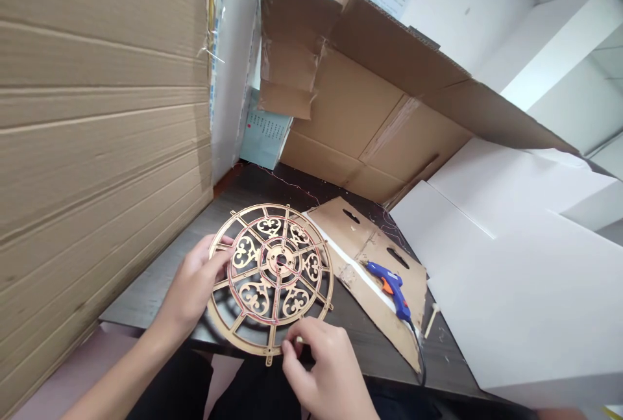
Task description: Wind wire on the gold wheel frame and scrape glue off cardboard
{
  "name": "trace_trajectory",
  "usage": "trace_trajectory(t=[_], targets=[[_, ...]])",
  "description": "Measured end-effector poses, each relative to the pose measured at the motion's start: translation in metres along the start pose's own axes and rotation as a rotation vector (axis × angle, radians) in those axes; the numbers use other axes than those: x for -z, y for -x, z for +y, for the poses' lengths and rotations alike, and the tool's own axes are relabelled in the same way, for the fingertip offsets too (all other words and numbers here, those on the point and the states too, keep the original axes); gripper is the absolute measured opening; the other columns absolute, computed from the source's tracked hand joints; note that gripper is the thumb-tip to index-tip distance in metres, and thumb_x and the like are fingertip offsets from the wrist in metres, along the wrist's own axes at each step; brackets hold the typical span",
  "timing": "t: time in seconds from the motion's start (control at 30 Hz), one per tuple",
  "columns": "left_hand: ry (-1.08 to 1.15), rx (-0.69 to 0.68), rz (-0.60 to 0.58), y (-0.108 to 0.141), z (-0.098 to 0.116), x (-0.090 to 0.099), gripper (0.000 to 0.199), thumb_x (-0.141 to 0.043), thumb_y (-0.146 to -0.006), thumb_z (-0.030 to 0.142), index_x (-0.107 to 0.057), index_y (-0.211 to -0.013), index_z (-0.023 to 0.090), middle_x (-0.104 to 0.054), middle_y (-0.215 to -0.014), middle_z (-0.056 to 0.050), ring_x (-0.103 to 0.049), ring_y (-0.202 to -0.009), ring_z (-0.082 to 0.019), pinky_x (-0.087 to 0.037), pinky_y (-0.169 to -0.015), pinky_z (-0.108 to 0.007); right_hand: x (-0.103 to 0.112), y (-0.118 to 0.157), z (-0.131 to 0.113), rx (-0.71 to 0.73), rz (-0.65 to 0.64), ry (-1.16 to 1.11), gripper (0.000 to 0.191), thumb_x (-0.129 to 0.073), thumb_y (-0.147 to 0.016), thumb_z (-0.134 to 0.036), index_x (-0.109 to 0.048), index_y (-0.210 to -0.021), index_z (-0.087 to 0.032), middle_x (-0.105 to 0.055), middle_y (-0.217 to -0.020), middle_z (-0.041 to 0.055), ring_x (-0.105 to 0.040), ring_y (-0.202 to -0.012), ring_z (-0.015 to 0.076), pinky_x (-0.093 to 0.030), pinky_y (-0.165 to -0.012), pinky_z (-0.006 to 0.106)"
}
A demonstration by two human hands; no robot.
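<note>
1. Over the table's (160, 284) near edge, my left hand (197, 274) grips the wheel (273, 258)
2. My right hand (324, 355) is pinched at its rim (256, 346), contents unclear
3. Red wire (265, 321) lines inner parts; the rim seems yet undone

Round the wheel (271, 256), we could pass a hand over the table (248, 186) at 11 o'clock, short of the blue card (265, 129) at 12; the gun (392, 282) blocks us at 3, its cord (422, 358) at 4, white panels (525, 316) stand farther off at 3, tall cardboard (107, 147) at 10
</note>
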State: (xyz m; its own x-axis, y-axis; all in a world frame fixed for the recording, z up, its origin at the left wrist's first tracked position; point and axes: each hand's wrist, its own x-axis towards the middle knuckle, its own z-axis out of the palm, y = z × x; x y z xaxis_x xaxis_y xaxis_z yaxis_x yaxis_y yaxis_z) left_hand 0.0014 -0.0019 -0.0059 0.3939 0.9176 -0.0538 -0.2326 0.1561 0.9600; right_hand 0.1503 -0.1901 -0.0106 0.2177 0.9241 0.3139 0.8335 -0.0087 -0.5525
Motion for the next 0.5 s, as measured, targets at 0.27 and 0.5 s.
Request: trace_trajectory(t=[0.27, 0.5], targets=[[0.006, 0.011, 0.01, 0.001, 0.002, -0.002, 0.034, -0.075, -0.071, 0.044, -0.06, -0.094, 0.023, -0.062, -0.068, 0.004, -0.055, -0.058, -0.014, -0.045, -0.056, -0.023, 0.009, -0.013, -0.008, 0.244, -0.196, 0.292, 0.011, -0.059, -0.087, -0.012, -0.062, -0.083, -0.022, -0.067, -0.079, -0.0031, -0.065, -0.073, 0.0127, -0.036, -0.063, 0.024], [0.016, -0.014, 0.056, -0.002, 0.002, -0.003, 0.035, -0.075, -0.07, 0.043, -0.058, -0.093, 0.022, -0.057, -0.067, 0.004, -0.051, -0.059, -0.012, -0.046, -0.056, -0.021, 0.0, -0.022, -0.016, 0.579, -0.15, 0.753, 0.016, -0.065, -0.074, -0.009, -0.052, -0.073, -0.019, -0.056, -0.061, -0.0007, -0.05, -0.046, 0.0169, -0.02, -0.044, 0.032]])
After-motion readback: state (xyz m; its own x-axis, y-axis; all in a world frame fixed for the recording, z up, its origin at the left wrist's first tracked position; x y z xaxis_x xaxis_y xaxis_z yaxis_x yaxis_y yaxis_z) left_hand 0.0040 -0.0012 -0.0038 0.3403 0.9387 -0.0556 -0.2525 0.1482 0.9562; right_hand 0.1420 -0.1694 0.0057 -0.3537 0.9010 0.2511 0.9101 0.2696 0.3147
